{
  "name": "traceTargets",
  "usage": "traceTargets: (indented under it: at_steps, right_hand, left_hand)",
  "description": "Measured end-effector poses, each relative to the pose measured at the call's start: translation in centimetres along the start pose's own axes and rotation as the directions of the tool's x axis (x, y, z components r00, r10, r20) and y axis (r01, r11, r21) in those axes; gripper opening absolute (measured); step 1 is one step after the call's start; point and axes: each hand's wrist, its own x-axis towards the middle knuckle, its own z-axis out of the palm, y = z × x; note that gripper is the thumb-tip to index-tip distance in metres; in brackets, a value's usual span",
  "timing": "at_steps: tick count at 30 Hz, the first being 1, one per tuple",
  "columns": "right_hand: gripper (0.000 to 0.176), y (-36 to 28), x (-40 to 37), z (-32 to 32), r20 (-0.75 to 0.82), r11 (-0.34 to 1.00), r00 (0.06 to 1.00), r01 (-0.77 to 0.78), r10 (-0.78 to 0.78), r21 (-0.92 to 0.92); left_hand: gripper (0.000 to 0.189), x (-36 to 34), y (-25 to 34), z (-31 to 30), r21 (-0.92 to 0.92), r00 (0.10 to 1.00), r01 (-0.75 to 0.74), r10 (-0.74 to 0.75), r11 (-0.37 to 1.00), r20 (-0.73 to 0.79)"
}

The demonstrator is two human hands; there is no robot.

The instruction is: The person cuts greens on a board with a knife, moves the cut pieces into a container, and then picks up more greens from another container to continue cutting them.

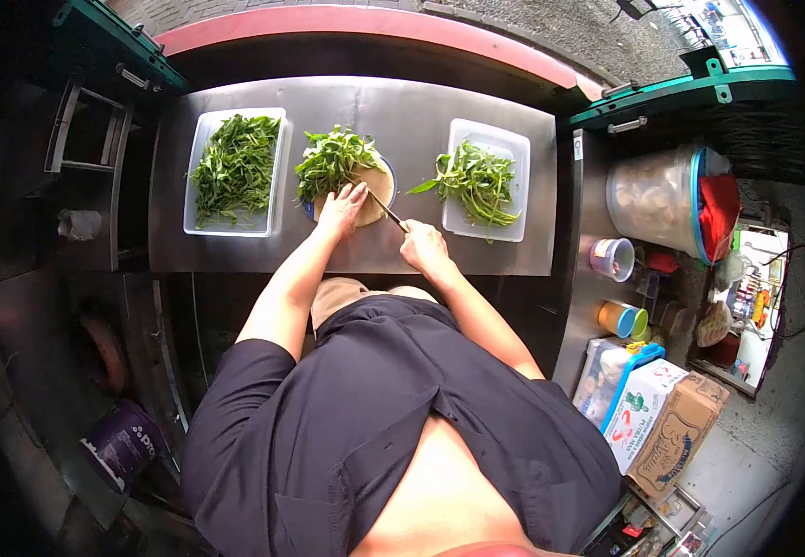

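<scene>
Steel tabletop (412,121) carries left plastic tray (279,172), full of leafy greens (235,172); right tray (504,139), sparser stemmy greens (481,186). Round cutting board (365,212) between, greens bunch (333,160) on it: probably light, limp, bruisable; pin by gathered stems. Left hand (342,209) at bunch's near edge, can't tell grip; right hand (424,249) grips kitchen knife (386,209).
</scene>
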Motion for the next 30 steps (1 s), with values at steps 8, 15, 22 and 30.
traceTargets:
  at_steps: [8,15,22,30]
  right_hand:
    - [0.024,-0.6,0.6,-1.1,0.033,0.999,0.999,0.0,0.001,-0.034]
    - [0.024,-0.1,0.5,-1.4,0.048,0.995,0.999,-0.019,0.024,-0.102]
    - [0.026,0.0,0.3,-2.1,0.052,0.997,0.998,-0.034,0.038,-0.068]
    - [0.026,1.7,0.6,-1.6,0.09,0.998,0.995,-0.049,0.053,-0.042]
  left_hand:
    - [0.095,-0.2,0.2,-0.6,-0.014,1.0,0.011,-0.011,1.0,0.012]
    - [0.099,0.0,0.1,0.0,0.002,1.0,0.008,-0.008,1.0,-0.004]
    - [0.099,-0.1,0.0,-0.1,0.02,1.0,-0.001,0.001,1.0,0.009]
    - [0.108,0.6,-0.3,1.5,0.037,0.999,0.012,-0.011,0.999,-0.037]
